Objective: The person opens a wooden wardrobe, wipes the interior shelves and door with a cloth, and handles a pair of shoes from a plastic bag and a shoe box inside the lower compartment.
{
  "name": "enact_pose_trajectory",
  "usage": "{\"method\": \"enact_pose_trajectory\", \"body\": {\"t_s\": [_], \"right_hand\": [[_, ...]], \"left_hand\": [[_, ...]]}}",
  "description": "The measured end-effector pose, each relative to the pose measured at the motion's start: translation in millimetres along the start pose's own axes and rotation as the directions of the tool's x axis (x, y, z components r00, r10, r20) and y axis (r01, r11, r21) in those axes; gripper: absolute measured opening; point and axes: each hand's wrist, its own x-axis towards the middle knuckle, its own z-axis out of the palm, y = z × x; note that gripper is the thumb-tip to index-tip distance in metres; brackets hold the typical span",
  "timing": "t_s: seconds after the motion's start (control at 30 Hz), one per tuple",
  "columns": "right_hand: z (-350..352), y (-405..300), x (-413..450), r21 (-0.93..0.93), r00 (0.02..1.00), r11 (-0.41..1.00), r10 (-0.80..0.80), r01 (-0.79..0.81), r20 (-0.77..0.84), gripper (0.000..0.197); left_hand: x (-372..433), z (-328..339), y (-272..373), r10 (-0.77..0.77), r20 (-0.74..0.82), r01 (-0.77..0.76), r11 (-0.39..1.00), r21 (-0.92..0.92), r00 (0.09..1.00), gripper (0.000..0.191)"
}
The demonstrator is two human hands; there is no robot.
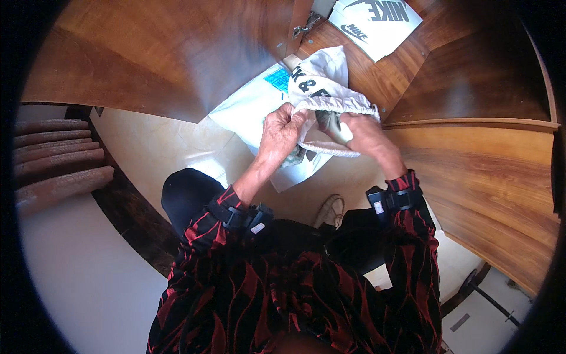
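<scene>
A white fabric drawstring bag with dark printed lettering is in front of me, its gathered mouth facing me. My left hand pinches the left side of the bag's rim. My right hand reaches into the mouth and grips a grey-green and white item, possibly a shoe; the bag and fingers hide most of it. Below my left hand, a green patterned thing shows partly. A white plastic bag with a blue printed patch is spread beneath the drawstring bag.
A white Nike shoebox sits on the wooden cabinet floor. One wooden door stands at the upper left, and a wooden panel at the right. Several reddish-brown ridged bars line the far left.
</scene>
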Motion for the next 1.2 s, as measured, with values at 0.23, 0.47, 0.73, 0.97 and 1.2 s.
{"method": "enact_pose_trajectory", "body": {"t_s": [0.23, 0.47, 0.73, 0.97, 1.2], "right_hand": [[-59, 7, -37, 0.498, 0.990, 0.863, -0.015, 0.085, -0.144, 0.044], [-71, 8, -43, 0.977, 0.919, 0.208, 0.373, 0.054, -0.131, 0.032], [-76, 5, -41, 0.989, 0.877, 0.106, 0.461, 0.101, -0.138, 0.041], [-79, 10, -46, 0.989, 0.878, 0.040, 0.456, 0.141, -0.144, 0.040], [-119, -10, -88, 0.794, 0.921, 0.543, 0.092, 0.273, -0.380, 0.042]], "left_hand": [[0, 3, 10, 0.027, -0.015, -0.028, 0.999, -0.039, 1.000, 0.025], [-6, 3, 36, -0.001, 0.048, -0.018, 0.921, 0.390, 0.999, 0.032], [-4, 5, 37, 0.020, 0.047, -0.042, 0.842, 0.538, 0.999, 0.033], [2, 2, 29, 0.120, 0.001, -0.116, 0.956, 0.270, 0.993, 0.020], [5, 0, 24, 0.073, -0.090, -0.062, 0.992, 0.112, 0.993, 0.031]]}}
